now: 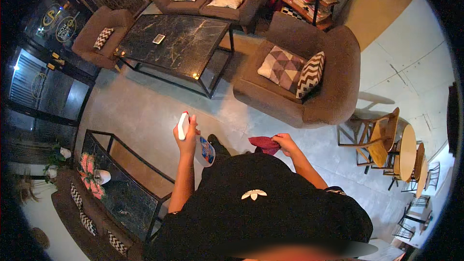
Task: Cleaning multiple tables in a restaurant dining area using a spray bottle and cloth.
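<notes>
My left hand (186, 136) is closed around the white trigger head of a spray bottle (206, 151), whose labelled body hangs beside my wrist, over the floor near my dark shoe. To the right, my right hand (285, 143) pinches the edge of a dark red cloth (265, 144), which droops in front of my black shirt. Both hands are held above the grey tiled floor, apart from each other and from the furniture.
Ahead stands a black marble-topped table (177, 40) with a small white object (158, 38) on it. A brown armchair (331, 79) with cushions is at the right, a second black table (127, 203) with a flower pot (103, 177) at the left. Wooden chairs (380, 145) stand far right.
</notes>
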`<state>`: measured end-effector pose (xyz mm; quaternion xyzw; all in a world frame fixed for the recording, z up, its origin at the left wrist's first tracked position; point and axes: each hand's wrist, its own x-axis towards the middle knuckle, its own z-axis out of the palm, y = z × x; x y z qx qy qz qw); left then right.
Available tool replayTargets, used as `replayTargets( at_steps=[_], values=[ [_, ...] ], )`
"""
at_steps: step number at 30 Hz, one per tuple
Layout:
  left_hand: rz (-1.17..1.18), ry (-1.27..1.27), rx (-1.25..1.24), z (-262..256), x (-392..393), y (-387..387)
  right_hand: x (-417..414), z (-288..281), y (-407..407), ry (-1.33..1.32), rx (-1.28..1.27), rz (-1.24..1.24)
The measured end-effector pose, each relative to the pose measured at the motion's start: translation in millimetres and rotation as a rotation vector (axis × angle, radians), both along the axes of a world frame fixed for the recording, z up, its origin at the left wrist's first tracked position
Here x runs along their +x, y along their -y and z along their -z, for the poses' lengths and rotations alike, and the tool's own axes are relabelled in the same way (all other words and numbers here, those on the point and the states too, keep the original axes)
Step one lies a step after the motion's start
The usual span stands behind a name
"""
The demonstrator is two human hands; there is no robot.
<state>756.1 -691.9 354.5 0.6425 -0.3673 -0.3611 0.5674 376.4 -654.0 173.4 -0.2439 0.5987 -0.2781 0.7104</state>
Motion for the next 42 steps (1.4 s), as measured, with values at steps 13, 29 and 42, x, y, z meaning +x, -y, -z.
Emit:
replayTargets(
  at_steps=[13,29,42],
  values=[
    [-0.023,0.062,-0.078,-0.4,-7.6,11.0,-7.5,-16.0,-41.9,-0.274,-0.144,-0.029],
    [-0.027,0.113,-0.010,1.2,3.3,8.3,16.8,3.6,-4.6,-0.355,-0.305,-0.182],
    [-0.080,-0.023,-0.059,16.2,33.7,25.5,65.4,-28.6,54.3,0.309,0.039,0.180]
  ],
)
